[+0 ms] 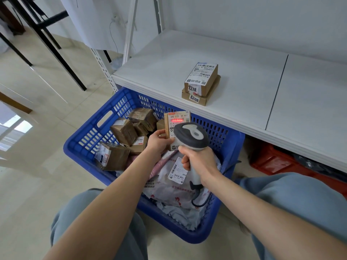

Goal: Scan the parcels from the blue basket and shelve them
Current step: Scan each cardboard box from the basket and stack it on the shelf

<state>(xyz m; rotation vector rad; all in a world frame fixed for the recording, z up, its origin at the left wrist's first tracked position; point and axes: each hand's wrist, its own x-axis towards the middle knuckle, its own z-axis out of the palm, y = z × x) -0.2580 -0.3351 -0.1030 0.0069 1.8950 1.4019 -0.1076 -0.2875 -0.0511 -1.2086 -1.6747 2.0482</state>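
Observation:
My left hand (159, 142) grips a small cardboard parcel (177, 121) upright above the blue basket (88, 139), label facing me. A red scan line lies across the label's barcode. My right hand (199, 162) holds the grey and white barcode scanner (191, 136) by its handle, its head pointing at the parcel. The basket holds several taped brown boxes (124, 131) on its left side and grey and pink mailer bags (174, 188) on its near right. Two scanned-looking boxes (201, 79) lie stacked on the white shelf (244, 87).
A red crate (272, 160) sits under the shelf at the right. White shelf uprights (129, 30) rise behind the basket. Black table legs (56, 49) stand on the tiled floor at the upper left. My knees in blue trousers flank the basket.

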